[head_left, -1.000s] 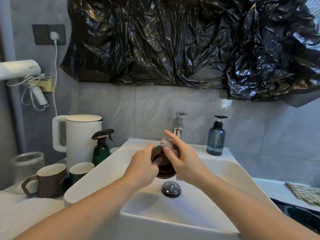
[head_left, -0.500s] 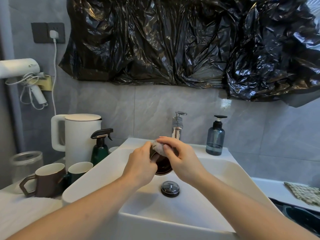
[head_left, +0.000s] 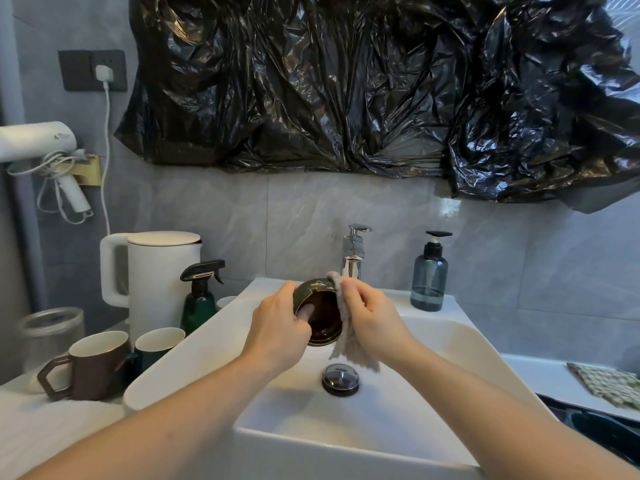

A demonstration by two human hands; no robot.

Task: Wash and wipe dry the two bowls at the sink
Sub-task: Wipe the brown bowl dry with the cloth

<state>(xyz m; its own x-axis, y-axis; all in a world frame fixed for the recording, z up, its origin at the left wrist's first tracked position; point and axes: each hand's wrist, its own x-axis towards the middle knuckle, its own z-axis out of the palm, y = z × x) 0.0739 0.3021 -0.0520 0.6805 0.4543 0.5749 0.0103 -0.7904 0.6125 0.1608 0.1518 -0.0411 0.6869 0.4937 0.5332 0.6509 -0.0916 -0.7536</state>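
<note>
Hands over sink (head_left: 433,344): left hand (head_left: 282,329) grips tilted bowl (head_left: 320,315), right hand (head_left: 372,318) pinches cloth (head_left: 349,348) against rim

Location: a home bathroom. A white basin (head_left: 450,344) with chrome faucet (head_left: 353,252) lies beneath and behind the fingers (head_left: 349,289); a soap dispenser (head_left: 429,275) stands to their right, and a wall-hung hair dryer (head_left: 38,142), kettle (head_left: 162,271) and mugs (head_left: 93,365) to their left on grey tiled walls.

No readable text, brand, number or sign is shown. A small dark mark is seen on the white hair dryer (head_left: 33,140) at the left wall, but it is too blurred to be read.
</note>
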